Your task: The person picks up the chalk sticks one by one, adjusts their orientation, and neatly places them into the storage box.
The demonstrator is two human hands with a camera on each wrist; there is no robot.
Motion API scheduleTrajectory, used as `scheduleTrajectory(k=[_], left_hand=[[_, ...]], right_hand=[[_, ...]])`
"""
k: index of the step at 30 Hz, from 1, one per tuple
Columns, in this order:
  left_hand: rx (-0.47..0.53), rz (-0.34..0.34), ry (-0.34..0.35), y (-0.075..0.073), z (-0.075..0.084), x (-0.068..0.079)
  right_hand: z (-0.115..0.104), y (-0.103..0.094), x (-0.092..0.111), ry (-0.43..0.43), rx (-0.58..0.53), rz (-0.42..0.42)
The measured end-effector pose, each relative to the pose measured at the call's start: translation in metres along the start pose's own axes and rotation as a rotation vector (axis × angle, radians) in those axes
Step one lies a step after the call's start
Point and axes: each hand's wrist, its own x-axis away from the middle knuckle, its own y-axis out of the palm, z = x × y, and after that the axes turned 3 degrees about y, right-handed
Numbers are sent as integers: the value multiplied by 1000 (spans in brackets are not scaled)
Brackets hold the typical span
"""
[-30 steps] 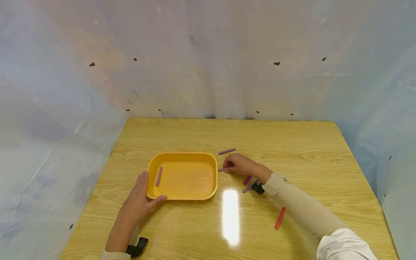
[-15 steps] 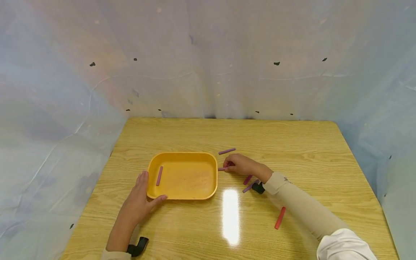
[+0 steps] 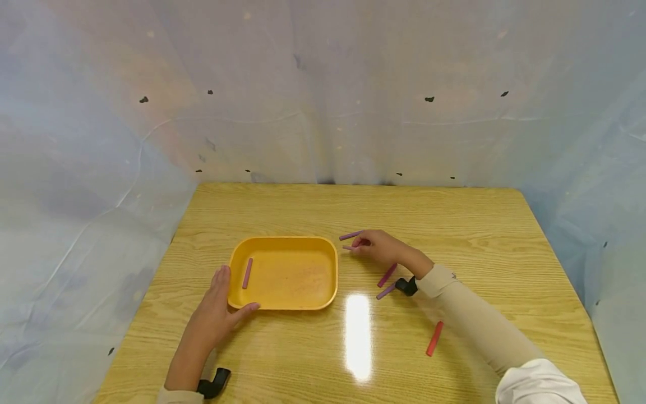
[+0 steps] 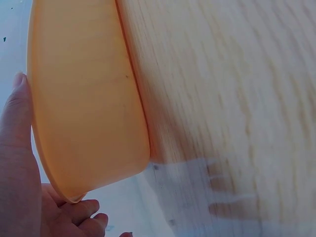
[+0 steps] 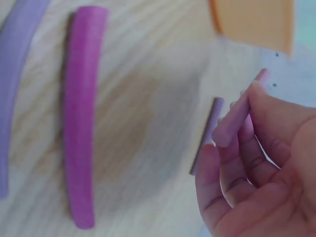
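The right hand (image 3: 378, 246) pinches a pale pink stick (image 3: 347, 247) in its fingertips, just right of the yellow tray (image 3: 295, 280). The slim stick could twist loose, or strike the tray's rim if carried low. Knuckles could roll the purple stick (image 3: 349, 235) off the tray's far-right corner. The left hand (image 3: 214, 307) grips the tray's near-left corner; heavy pressure could tip it.
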Motion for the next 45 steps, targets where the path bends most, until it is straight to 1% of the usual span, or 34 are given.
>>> scheduleTrajectory(k=[6,10,14,18,25,29,38,45], left_hand=[[8,9,4,0,1,1],[2,14,9,0,1,1],[-6,9,9,0,1,1],[-8,-2,3,0,1,1],[-3,-2,5,0,0,1],[-3,5,10,0,-1,0],[19,19,14,-1,1,1],[17,6,6,-1,-1,0]], right_hand=[[1,-13,3,52,-100,37],[-2,-19,5,94,-213,40],[-4,-23,7,103,-342,41],[-6,-26,7,101,-429,49],[-14,-29,7,97,-514,56],[-21,-30,8,120,-563,57],[-38,-26,5,146,-744,49],[-48,-19,1,157,-784,28]])
